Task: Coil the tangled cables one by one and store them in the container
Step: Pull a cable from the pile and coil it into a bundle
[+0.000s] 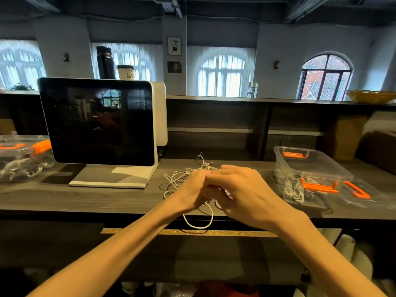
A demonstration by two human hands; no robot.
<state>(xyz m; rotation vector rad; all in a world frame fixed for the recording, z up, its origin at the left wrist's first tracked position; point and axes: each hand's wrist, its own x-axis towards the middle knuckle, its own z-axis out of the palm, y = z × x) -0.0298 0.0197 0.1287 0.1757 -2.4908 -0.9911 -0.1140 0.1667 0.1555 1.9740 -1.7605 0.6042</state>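
Standing behind the person, I see the left hand (190, 190) and the right hand (237, 194) pressed together over the tangled cables (186, 174), fingers curled on one white cable (199, 221) — probably to wind it away from the heap. Its loop hangs below the hands, over the desk's front edge. The container (310, 168) stands open just right of the hands — near enough for dropping coils; some lie inside already.

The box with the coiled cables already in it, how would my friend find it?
Start at the big dark screen on the desk and look right, past both hands, left and right. The clear plastic box stands open there, orange clips on its ends, white coils inside. The other box, far left, is shut.
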